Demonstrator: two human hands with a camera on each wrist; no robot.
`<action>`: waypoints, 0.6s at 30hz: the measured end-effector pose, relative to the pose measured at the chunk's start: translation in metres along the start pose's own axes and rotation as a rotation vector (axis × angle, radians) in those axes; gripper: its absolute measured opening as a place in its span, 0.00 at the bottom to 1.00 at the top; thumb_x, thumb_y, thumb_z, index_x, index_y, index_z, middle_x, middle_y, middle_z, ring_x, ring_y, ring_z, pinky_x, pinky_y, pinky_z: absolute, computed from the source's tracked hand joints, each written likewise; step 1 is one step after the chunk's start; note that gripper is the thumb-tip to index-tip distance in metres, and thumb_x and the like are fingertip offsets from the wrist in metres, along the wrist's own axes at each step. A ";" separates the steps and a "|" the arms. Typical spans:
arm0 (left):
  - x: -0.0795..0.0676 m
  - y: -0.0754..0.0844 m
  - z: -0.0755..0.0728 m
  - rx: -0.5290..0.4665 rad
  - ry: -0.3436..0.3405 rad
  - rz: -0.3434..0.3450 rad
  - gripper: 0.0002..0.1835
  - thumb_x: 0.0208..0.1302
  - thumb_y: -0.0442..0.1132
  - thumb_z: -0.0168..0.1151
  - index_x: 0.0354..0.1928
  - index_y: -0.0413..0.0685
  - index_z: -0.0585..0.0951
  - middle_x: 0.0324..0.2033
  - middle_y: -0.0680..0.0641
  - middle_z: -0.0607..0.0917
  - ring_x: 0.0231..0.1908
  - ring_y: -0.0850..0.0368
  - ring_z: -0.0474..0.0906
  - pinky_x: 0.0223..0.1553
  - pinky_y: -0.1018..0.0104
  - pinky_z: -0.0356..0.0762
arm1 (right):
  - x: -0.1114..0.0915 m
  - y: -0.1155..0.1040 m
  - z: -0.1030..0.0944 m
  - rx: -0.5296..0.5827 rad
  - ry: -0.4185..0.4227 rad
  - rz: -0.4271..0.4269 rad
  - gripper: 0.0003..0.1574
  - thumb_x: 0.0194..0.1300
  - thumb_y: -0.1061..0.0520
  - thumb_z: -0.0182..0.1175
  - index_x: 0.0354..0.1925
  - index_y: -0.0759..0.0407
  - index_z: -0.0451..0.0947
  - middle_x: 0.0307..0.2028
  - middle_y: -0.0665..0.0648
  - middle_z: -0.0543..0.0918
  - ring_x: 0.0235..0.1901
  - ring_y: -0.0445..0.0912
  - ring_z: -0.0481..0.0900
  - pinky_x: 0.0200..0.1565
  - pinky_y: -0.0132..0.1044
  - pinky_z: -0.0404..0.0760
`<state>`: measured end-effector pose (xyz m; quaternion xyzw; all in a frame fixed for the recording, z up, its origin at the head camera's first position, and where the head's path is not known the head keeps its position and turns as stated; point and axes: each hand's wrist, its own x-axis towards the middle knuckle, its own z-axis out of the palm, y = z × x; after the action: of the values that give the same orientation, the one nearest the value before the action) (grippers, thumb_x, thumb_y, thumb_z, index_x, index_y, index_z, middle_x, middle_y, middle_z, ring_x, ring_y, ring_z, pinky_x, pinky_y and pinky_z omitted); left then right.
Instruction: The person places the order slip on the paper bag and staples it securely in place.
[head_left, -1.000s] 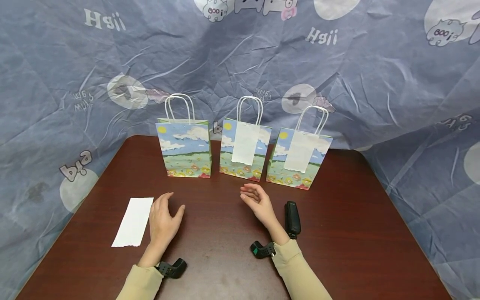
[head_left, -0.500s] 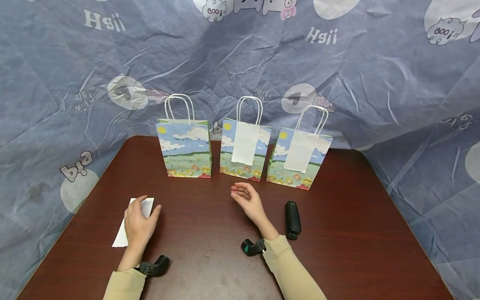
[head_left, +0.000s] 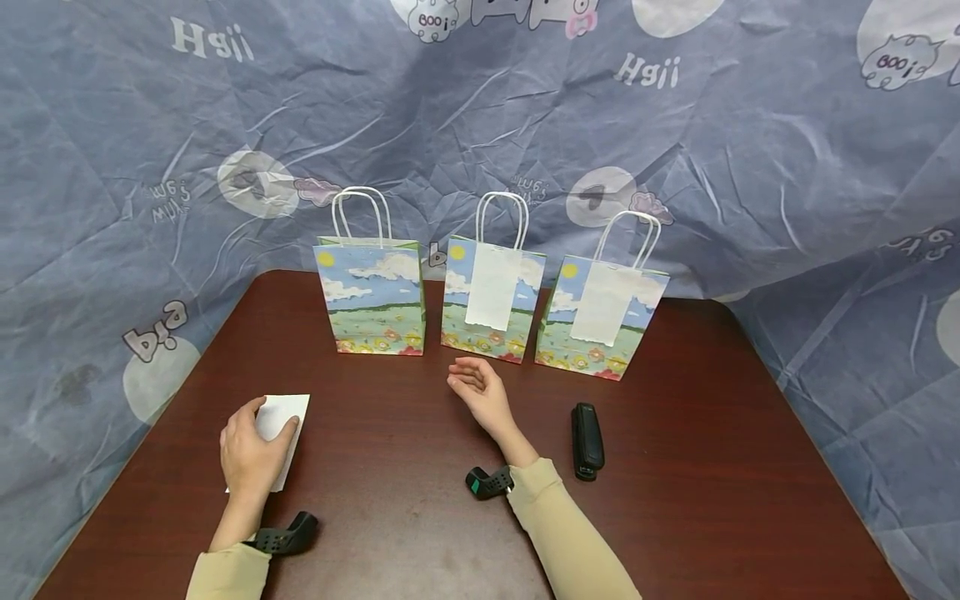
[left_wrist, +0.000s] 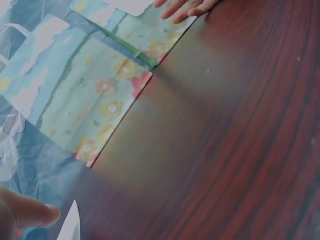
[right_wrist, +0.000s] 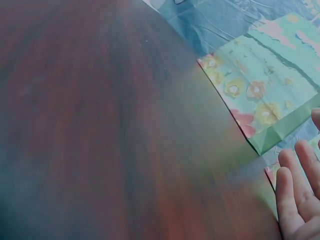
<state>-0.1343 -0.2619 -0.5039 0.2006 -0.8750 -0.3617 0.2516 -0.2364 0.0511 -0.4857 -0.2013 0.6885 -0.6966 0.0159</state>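
My left hand lies over a white paper strip at the table's left, thumb toward its right edge and fingers toward its left. Whether the fingertips touch the paper is unclear. In the left wrist view only a fingertip and a corner of the white paper show. My right hand hovers, fingers loosely bent and holding nothing, in front of the middle paper gift bag. To its left stands another gift bag with a plain meadow front. A third gift bag stands at right.
White paper strips hang on the fronts of the middle bag and the right bag. A black stapler lies on the brown table, right of my right forearm. A blue-grey patterned cloth hangs behind.
My left hand has moved left, from beside the paper strip to over it. The right hand has drifted left and slightly away from me. Bags, stapler and strip stay put.
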 end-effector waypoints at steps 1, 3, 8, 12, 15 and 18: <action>0.000 -0.001 -0.001 0.004 -0.009 -0.008 0.30 0.52 0.39 0.68 0.57 0.35 0.70 0.53 0.31 0.72 0.53 0.33 0.63 0.52 0.43 0.58 | 0.002 0.001 0.001 -0.008 0.003 -0.002 0.24 0.65 0.69 0.56 0.56 0.81 0.63 0.51 0.78 0.73 0.52 0.67 0.72 0.49 0.33 0.75; 0.000 -0.002 -0.003 0.011 -0.030 -0.021 0.31 0.53 0.40 0.68 0.58 0.35 0.70 0.53 0.30 0.71 0.54 0.33 0.63 0.53 0.42 0.58 | 0.005 0.002 0.003 -0.027 0.016 -0.004 0.25 0.65 0.68 0.57 0.56 0.79 0.64 0.51 0.76 0.74 0.52 0.66 0.73 0.50 0.37 0.75; -0.002 -0.005 -0.004 0.017 -0.070 -0.036 0.33 0.53 0.40 0.68 0.59 0.34 0.68 0.55 0.29 0.70 0.54 0.32 0.62 0.53 0.40 0.56 | 0.012 0.005 0.007 -0.064 0.058 -0.021 0.26 0.64 0.66 0.58 0.56 0.79 0.65 0.50 0.74 0.75 0.51 0.63 0.74 0.51 0.43 0.75; -0.002 -0.007 -0.002 0.013 -0.072 -0.031 0.33 0.52 0.40 0.69 0.59 0.35 0.69 0.55 0.29 0.70 0.55 0.32 0.62 0.53 0.39 0.54 | 0.018 0.007 0.012 -0.077 0.077 -0.037 0.25 0.63 0.67 0.59 0.55 0.80 0.66 0.49 0.74 0.76 0.49 0.64 0.75 0.50 0.46 0.75; -0.002 -0.007 -0.001 0.009 -0.064 -0.016 0.33 0.50 0.39 0.70 0.58 0.36 0.69 0.54 0.30 0.70 0.54 0.32 0.62 0.52 0.38 0.53 | 0.022 0.009 0.017 -0.115 0.076 -0.053 0.24 0.63 0.66 0.59 0.54 0.79 0.67 0.48 0.74 0.76 0.48 0.64 0.76 0.49 0.48 0.75; -0.003 -0.007 0.000 0.003 -0.064 0.000 0.32 0.49 0.38 0.71 0.57 0.36 0.70 0.54 0.30 0.70 0.53 0.32 0.63 0.52 0.38 0.52 | 0.026 0.009 0.022 -0.153 0.078 -0.067 0.24 0.63 0.65 0.60 0.53 0.79 0.68 0.48 0.74 0.77 0.47 0.62 0.77 0.49 0.50 0.75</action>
<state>-0.1305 -0.2649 -0.5094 0.1894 -0.8830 -0.3668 0.2234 -0.2555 0.0222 -0.4883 -0.1977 0.7325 -0.6495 -0.0495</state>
